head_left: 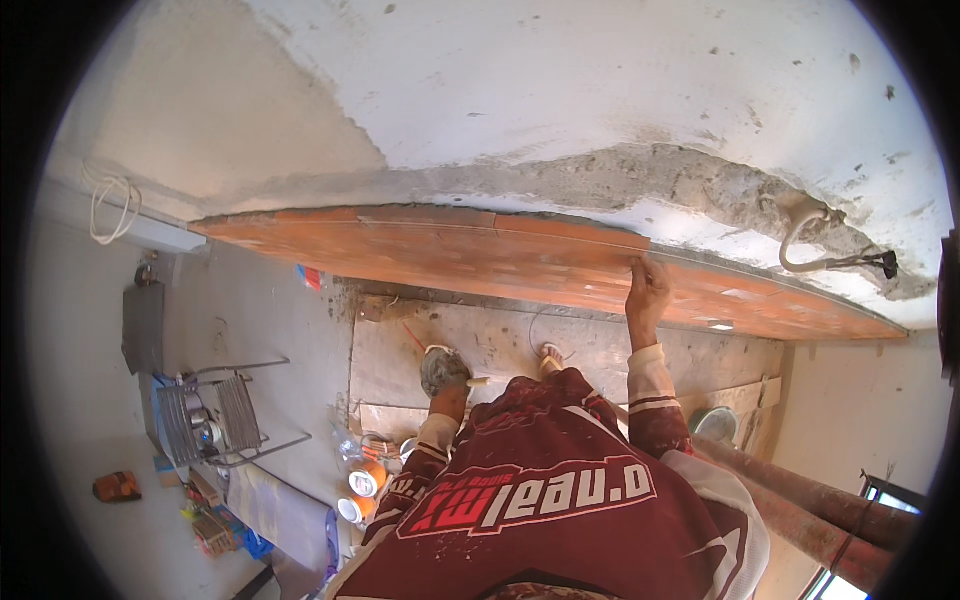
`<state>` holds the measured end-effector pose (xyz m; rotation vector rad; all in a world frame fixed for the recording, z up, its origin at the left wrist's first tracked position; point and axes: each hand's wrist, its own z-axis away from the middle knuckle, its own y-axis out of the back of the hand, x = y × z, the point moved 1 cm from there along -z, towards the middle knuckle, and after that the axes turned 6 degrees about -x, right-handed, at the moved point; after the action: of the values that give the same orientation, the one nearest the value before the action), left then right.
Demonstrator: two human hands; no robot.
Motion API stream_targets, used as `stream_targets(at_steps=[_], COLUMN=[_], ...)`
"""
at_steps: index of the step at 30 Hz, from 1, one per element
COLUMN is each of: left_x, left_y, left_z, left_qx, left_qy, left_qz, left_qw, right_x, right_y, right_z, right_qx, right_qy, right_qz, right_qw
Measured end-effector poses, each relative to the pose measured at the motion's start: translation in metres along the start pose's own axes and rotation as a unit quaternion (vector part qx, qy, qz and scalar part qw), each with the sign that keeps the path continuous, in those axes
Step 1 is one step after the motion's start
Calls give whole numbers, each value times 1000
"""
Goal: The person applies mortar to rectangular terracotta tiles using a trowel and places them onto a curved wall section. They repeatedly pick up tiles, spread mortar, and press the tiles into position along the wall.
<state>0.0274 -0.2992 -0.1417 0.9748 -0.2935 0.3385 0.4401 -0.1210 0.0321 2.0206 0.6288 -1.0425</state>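
Observation:
My right hand [650, 287] is raised to the face of an orange brick-tiled wall [470, 245], at the right end of its top row. Its fingers are bent together near the tile edge; whether something small is between them is hidden. Lower down on the left, my left hand [450, 402] is closed under a round grey mortar-covered thing [443, 370]. A short pale handle [480, 382] sticks out to its right. A thin pale string seems to run along the wall's top edge.
Above the tiles lies a rough plaster strip [640, 170] with a bent cable conduit [800, 240]. Boards [490, 340] cover the floor by my feet. Orange-and-white containers [365, 480] and a metal-framed chair [235, 415] stand left. A round basin [714, 424] and thick red pipes [800, 490] are right.

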Motion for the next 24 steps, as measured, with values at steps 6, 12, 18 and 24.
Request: stream_targets(at_steps=[6, 12, 18, 24], left_x=[-71, -113, -120, -205], left_y=[-59, -71, -67, -100], left_z=[27, 27, 50, 111], left_qx=[-27, -44, -26, 44], left_qy=[125, 188, 206, 84], left_qz=[86, 73, 182, 38], left_qw=[988, 978, 961, 995], right_x=[0, -10, -5, -39], right_y=[4, 2, 6, -21], right_z=[0, 1, 3, 58], right_qx=[-29, -9, -21, 23], right_qy=[-31, -26, -28, 0], right_qz=[-10, 5, 58, 67], right_qw=[999, 1000, 998, 997])
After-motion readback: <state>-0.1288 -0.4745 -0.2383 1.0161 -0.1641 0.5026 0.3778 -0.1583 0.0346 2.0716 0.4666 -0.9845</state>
